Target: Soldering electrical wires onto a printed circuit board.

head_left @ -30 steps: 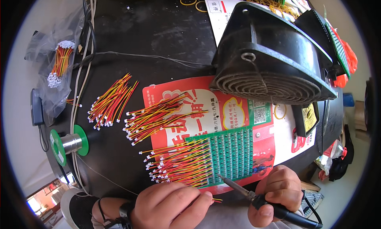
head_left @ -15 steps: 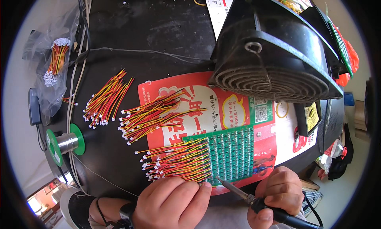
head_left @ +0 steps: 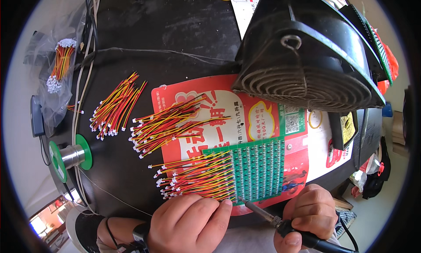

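My right hand (head_left: 310, 215) is wrapped round the handle of a soldering iron (head_left: 267, 217). The iron's tip meets the lower edge of a green circuit board panel (head_left: 258, 172), just right of my left fingertips. My left hand (head_left: 189, 224) is closed in a pinch at the panel's lower left corner; what sits between its fingers is hidden. From the panel's left side fans a row of red, yellow and black wire leads (head_left: 195, 176) with white connectors. A thin solder wire runs from a green spool (head_left: 72, 157) toward my left hand.
Two loose piles of wire leads (head_left: 118, 106) (head_left: 175, 126) lie beyond the panel, one on a red printed sheet (head_left: 164, 95). A black fan (head_left: 307, 60) stands at far right, by a yellow sponge in a holder (head_left: 348, 129). Bagged leads (head_left: 61, 66) lie far left.
The whole view has shifted slightly, so the fan sits a little lower and further right. Both hands and the iron keep nearly the same places.
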The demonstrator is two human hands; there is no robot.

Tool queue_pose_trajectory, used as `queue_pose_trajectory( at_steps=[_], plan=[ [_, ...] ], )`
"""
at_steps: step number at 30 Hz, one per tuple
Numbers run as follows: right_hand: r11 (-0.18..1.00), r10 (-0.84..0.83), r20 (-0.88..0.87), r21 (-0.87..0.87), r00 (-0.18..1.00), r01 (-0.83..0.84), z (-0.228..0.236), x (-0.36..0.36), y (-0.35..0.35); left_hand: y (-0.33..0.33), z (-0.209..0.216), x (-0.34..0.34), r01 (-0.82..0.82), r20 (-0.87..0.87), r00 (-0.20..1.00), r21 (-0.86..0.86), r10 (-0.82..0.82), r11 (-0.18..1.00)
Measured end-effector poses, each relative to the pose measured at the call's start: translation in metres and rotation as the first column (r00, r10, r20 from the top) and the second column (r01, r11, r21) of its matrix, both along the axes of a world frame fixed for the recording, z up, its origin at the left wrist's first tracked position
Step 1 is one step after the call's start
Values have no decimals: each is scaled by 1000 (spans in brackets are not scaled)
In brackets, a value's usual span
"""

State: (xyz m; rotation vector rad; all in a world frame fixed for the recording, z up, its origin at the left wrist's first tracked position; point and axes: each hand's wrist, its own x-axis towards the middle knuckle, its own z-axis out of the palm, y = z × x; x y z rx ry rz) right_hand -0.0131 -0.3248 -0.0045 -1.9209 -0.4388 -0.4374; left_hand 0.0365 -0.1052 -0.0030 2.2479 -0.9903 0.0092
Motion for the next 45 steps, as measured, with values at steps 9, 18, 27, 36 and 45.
queue_pose_trajectory(
  at_steps=[9,18,27,36,45],
  plan=[
    [1000,7,-31,-16,1000,-8,1,1,1,-3,-2,-1,-32,-25,999,3,32,999],
    [1000,3,-33,-23,999,-4,1,2,2,-3,-2,-2,-34,-30,999,9,34,999],
    [1000,-12,11,14,1000,12,-3,2,4,-2,-1,-1,-18,-30,999,11,18,1000],
    [997,-68,41,51,997,66,-5,0,6,-2,0,1,-5,-49,999,-3,4,1000],
    [1000,-13,-18,-4,1000,13,0,1,0,0,-22,6,94,233,970,-112,-66,989]
  ],
)
